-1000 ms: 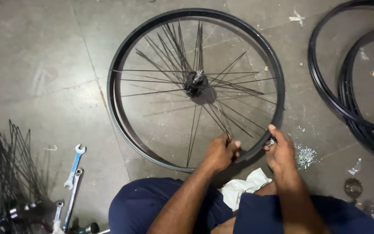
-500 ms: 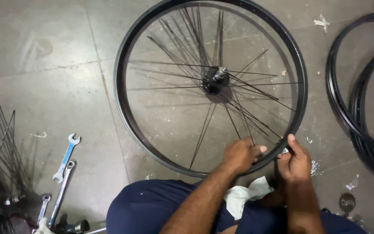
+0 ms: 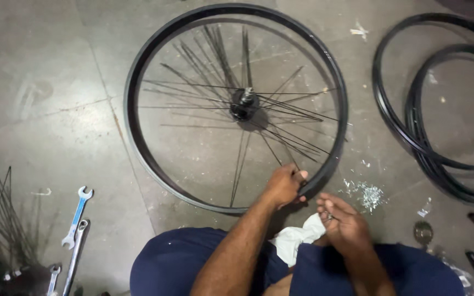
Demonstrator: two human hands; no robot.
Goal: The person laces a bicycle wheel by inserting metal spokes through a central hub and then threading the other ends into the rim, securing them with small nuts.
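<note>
Left hand (image 3: 285, 186) pinches a spoke (image 3: 288, 154) at the black rim (image 3: 138, 148); right hand (image 3: 345, 223), fingers curled, pinches a small metal piece (image 3: 329, 217)

Tiny item pinched in the right hand (image 3: 342, 223) is too small to tell.

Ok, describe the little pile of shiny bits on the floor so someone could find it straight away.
Start at the big spoked wheel rim lying flat on the grey floor. Just outside its lower right edge, above the right hand, sits a scatter of small silvery metal pieces. It alone glitters; nearby scraps are dull white.
</note>
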